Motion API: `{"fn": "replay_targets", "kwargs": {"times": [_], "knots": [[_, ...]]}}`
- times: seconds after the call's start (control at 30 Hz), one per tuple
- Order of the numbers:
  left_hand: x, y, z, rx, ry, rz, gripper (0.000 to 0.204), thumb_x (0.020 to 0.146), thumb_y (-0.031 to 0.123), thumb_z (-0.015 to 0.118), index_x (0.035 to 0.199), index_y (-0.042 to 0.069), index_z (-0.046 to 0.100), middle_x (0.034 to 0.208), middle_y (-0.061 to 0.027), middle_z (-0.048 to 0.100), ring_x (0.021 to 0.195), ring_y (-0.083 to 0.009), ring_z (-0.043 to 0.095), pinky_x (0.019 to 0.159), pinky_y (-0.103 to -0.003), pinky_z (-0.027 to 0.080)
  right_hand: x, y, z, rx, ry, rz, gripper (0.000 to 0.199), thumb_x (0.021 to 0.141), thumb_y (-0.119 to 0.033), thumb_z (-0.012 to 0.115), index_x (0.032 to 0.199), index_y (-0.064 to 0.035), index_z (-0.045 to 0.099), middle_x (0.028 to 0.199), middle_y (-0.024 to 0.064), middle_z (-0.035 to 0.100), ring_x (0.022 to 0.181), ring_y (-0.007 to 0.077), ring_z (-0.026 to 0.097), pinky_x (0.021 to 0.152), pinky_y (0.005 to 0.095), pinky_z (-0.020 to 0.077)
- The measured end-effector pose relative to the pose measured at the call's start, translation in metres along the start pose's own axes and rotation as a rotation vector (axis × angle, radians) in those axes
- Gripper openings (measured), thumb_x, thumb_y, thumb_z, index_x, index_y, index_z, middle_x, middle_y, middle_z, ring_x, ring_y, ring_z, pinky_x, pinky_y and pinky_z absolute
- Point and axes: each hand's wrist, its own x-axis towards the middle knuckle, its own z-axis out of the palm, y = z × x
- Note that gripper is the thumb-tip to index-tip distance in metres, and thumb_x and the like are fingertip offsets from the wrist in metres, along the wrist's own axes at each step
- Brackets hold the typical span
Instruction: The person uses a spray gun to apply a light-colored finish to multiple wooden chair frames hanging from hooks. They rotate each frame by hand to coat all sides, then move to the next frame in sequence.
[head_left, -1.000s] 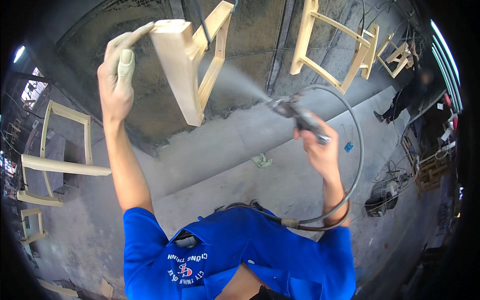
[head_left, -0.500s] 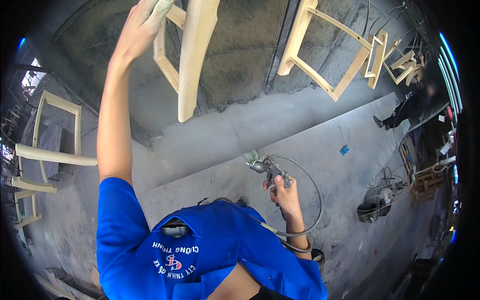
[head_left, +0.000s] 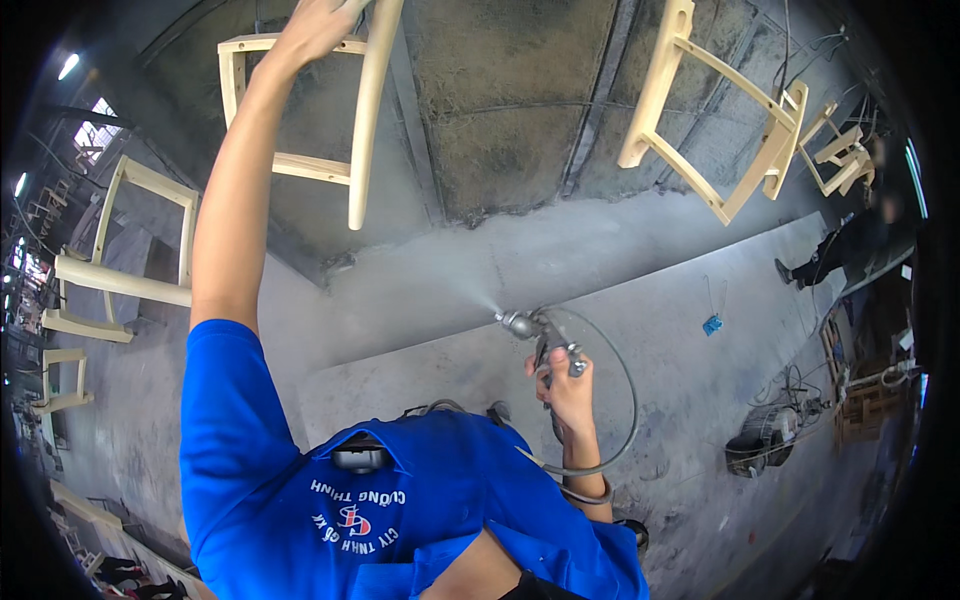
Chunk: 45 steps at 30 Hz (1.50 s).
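Note:
In my right hand (head_left: 570, 392) is a metal spray gun (head_left: 545, 340), its nozzle pointing up and left and sending out a pale mist. A grey hose (head_left: 634, 390) loops from the gun round to my forearm. My raised left hand (head_left: 325, 27) is at the upper edge, its fingers together against the top of a pale wooden frame (head_left: 368, 120). The fingertips are partly cut off by the picture's edge. This frame has a long rounded post and two rails, and its upper end is out of view.
Another pale wooden frame (head_left: 655, 90) hangs at the upper right, with more beyond it. Several wooden frames (head_left: 120, 280) stand at the left. A person in dark clothes (head_left: 835, 255) is at the far right. A fan-like machine (head_left: 765, 440) sits on the floor.
The wooden frame at my left hand has turned, showing its side rails more fully. The mist has become a narrow jet at the nozzle. The view has shifted slightly.

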Motion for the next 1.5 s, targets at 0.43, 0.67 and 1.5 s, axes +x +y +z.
{"fn": "replay_targets", "kwargs": {"times": [0.43, 0.67, 1.5], "knots": [[-0.060, -0.013, -0.066, 0.192, 0.358, 0.000, 0.040, 0.111, 0.032, 0.053, 0.137, 0.007, 0.069, 0.136, -0.0137, 0.071, 0.130, -0.0254, 0.063, 0.111, -0.036, 0.044, -0.004, 0.008, -0.013, 0.107, 0.169, -0.528, 0.076, 0.101, -0.068, 0.057, 0.097, 0.0071, 0.059, 0.081, 0.0171, 0.066, 0.046, 0.0080, 0.045, 0.041, 0.0241, 0.0312], [-0.171, 0.078, -0.042, -0.192, 0.302, -0.301, 0.062, 0.117, 0.041, 0.028, 0.143, -0.003, 0.062, 0.143, -0.0178, 0.066, 0.138, -0.0274, 0.057, 0.118, -0.039, 0.039, -0.056, 0.051, -0.118, -0.127, 0.334, -0.338, 0.073, 0.100, -0.056, 0.068, 0.136, 0.0071, 0.065, 0.079, 0.0053, 0.068, 0.055, 0.0029, 0.046, 0.050, 0.0212, 0.0354], [-0.205, 0.114, -0.005, -0.358, 0.236, -0.250, 0.083, 0.112, 0.060, 0.011, 0.165, -0.002, 0.027, 0.170, -0.0203, 0.031, 0.161, -0.0338, 0.022, 0.132, -0.045, 0.009, -0.094, 0.023, -0.111, -0.064, 0.113, -0.284, 0.085, 0.095, -0.068, 0.066, 0.127, 0.0108, 0.064, 0.080, 0.0107, 0.067, 0.052, 0.0042, 0.046, 0.045, 0.0221, 0.0332]]}}
